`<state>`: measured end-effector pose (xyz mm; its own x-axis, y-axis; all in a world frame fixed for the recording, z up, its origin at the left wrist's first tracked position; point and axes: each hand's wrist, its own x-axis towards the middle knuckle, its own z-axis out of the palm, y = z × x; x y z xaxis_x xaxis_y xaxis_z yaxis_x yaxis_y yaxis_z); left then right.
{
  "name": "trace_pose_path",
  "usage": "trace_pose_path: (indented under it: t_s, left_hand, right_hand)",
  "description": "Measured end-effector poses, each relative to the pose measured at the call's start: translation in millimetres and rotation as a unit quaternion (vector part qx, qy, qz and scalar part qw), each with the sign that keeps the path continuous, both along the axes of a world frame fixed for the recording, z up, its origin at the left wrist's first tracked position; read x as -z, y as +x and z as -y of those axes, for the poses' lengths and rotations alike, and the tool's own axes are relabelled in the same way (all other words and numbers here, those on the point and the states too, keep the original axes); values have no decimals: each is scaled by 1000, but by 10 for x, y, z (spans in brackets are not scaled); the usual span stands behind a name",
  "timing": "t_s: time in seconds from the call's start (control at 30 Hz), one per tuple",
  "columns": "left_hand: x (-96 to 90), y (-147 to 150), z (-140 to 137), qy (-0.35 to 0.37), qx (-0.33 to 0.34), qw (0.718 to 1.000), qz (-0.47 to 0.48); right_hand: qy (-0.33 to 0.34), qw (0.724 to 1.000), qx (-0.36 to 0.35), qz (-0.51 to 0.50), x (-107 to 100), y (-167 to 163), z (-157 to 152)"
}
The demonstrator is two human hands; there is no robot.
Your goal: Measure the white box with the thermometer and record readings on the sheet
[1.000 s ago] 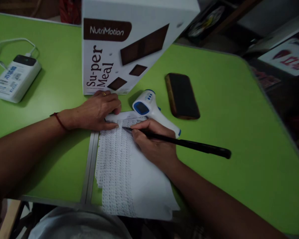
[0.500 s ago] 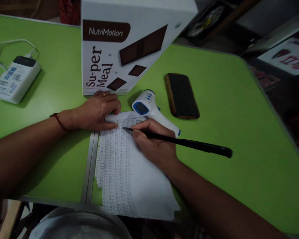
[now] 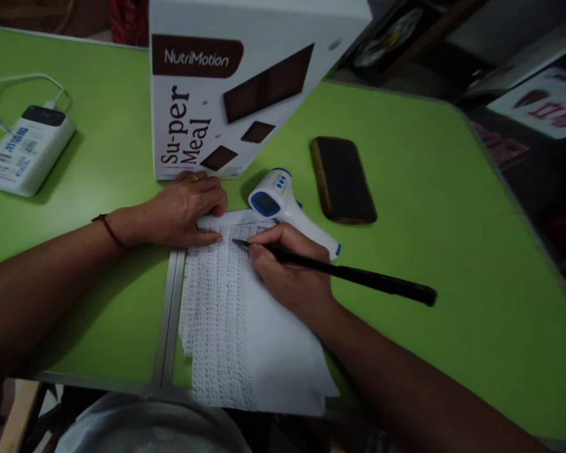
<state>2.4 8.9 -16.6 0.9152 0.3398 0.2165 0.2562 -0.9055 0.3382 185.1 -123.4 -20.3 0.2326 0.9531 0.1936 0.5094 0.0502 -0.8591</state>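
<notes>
A long black pen [image 3: 358,273] is pinched between the fingers of my right hand [image 3: 295,264], its tip touching the sheets of paper [image 3: 283,352]. Rows of small handwriting cover the left part of the top sheet; its right part is blank. My left hand [image 3: 183,211] lies at the upper left edge of the paper, thumb stretched over the sheet and the other fingers loosely bent, holding nothing. Just beyond my right hand lies a white and blue infrared thermometer [image 3: 295,214], its handle partly hidden by that hand.
A tall white NutriMotion box [image 3: 179,119] stands directly behind my left hand. A dark smartphone [image 3: 344,179] lies right of the thermometer. At the left is a white power bank [image 3: 28,154] with a cable [image 3: 23,77]. All rest on a green table [image 3: 476,251] with a metal seam.
The far end of the pen has dipped slightly while its tip stays nearly in place on the paper. The whole view has shifted slightly; my left hand keeps its place.
</notes>
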Motion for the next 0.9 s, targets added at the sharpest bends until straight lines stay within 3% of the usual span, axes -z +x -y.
trace_pose_path:
  t_s: [0.9]
  left_hand:
    - [-2, -1, 2, 0, -3, 1000, -6]
  right_hand:
    - [6, 1000, 15, 3, 21, 36, -9]
